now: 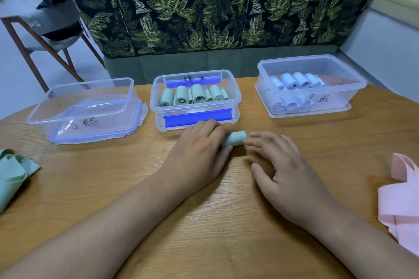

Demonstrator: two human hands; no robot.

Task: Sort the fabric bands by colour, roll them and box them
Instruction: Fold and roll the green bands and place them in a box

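Head | left hand [199, 149] grips green roll [235, 139] | right hand [288, 172] relaxed beside

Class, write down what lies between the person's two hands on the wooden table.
A small rolled pale-green fabric band, gripped by the left hand; the right hand reaches its other end. Head view.

The roll [234, 141] is just before the middle box [154, 97].

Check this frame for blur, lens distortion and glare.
Head view: centre sharp, the green roll in the left hand crisp. Head view: the wide lens bows the table edge and tilts the left box and right box. Head view: the chair at top left is smeared; light is dim, shadows soft, no harsh glare.
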